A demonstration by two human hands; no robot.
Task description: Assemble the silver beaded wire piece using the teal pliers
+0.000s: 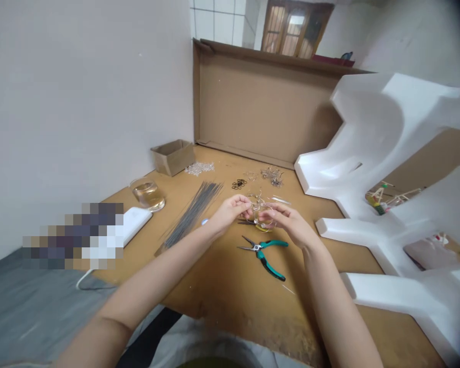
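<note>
Between my two hands is a thin wire piece with loops and small clear beads. My left hand pinches its left side, and my right hand has its fingers closed around the right side. Just below my hands, teal-handled pliers lie open on the brown table, jaws toward the left. A second tool with a yellow part lies partly hidden under my right hand. To the left of my left hand rests a bundle of straight grey wires.
Clear beads lie beside a small cardboard box. Black rings and metal pieces sit behind my hands. At left are a glass of liquid and a white device. White foam stands at right.
</note>
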